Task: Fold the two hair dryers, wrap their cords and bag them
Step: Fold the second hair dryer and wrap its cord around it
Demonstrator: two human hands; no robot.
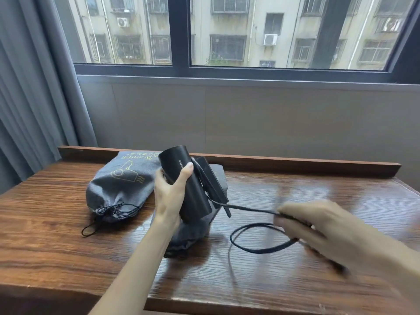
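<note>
My left hand (pixel 171 189) grips the barrel of a black hair dryer (pixel 193 192), held upright above the table with its handle folded against the body. Its black cord (pixel 250 210) runs taut from the dryer to my right hand (pixel 318 226), which holds the cord and is motion-blurred. A loose loop of cord (pixel 256 248) hangs below that hand over the table. Under the dryer lies a flat grey bag (pixel 191 233). To the left sits a full grey drawstring bag (pixel 120 185) with a yellow dryer print, its mouth drawn shut.
The wooden table (pixel 68 235) has a raised back lip (pixel 295 163) along the wall. A grey curtain (pixel 34 87) hangs at the left. A window (pixel 227 32) is behind the table. The front edge of the table runs close to me.
</note>
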